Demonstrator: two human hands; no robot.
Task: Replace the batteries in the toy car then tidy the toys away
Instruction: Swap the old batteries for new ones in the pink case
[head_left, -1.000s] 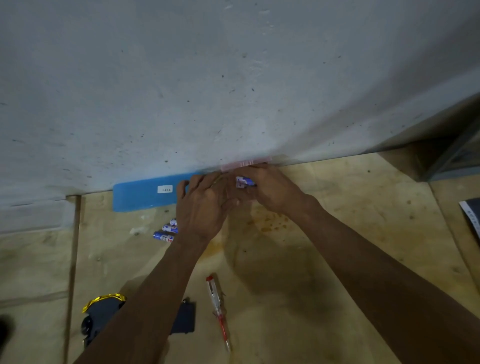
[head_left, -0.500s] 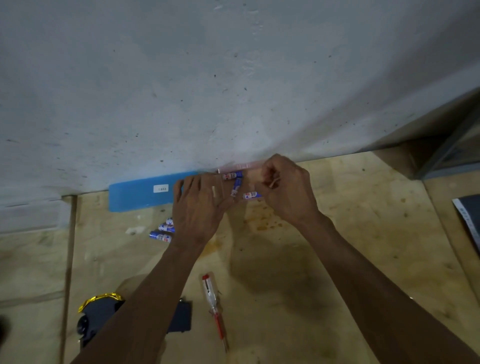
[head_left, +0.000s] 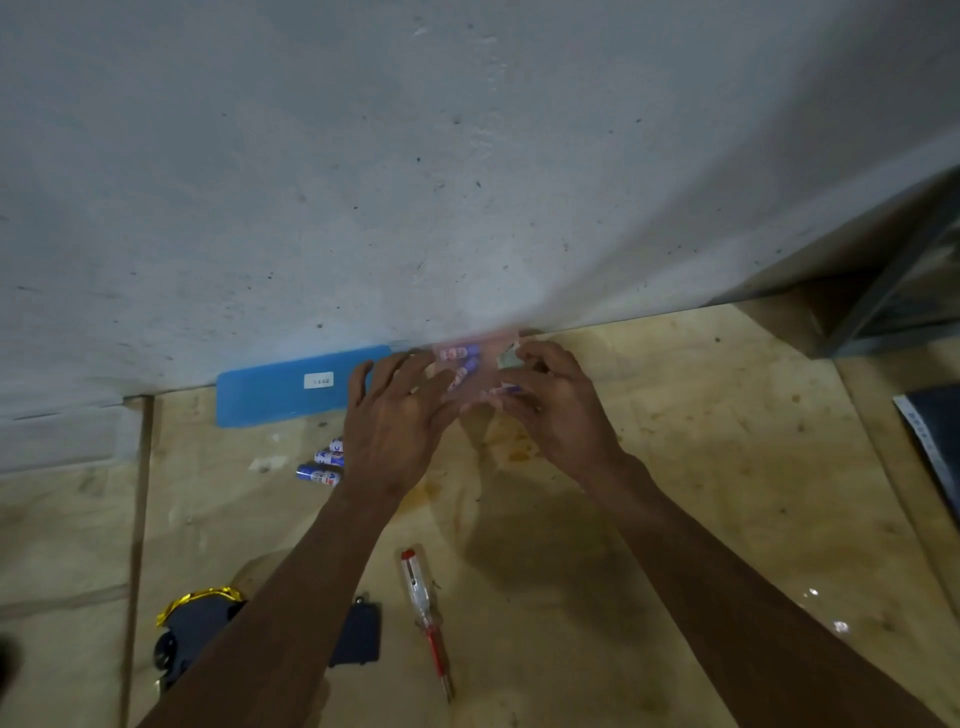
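1. Both hands are stretched forward to the place where the wooden floor (head_left: 675, 467) meets the grey wall (head_left: 415, 156).
2. The left hand (head_left: 395, 421) lies with its fingers spread and almost straight, and their tips touch a transparent pink packet (head_left: 467, 364).
3. The right hand (head_left: 558, 410) has its fingers curled; it pinches the right edge of the same packet, and something small and pale shows at its fingertips.
4. Inside the packet I see several blue batteries (head_left: 462, 366); the picture is blurred there, so I cannot count them.
5. Three more loose batteries (head_left: 324, 465) lie on the floor, just beside the left wrist.
6. A flat blue board (head_left: 280, 389) with a small white label leans along the foot of the wall, to the left of the hands.
7. The toy car (head_left: 189, 631), dark with a yellow part, stands near the bottom left, partly hidden by the left forearm.
8. A dark battery cover (head_left: 358, 634) lies just beside the car, to its right.
9. A red and clear screwdriver (head_left: 426, 613) lies on the floor between the two forearms.
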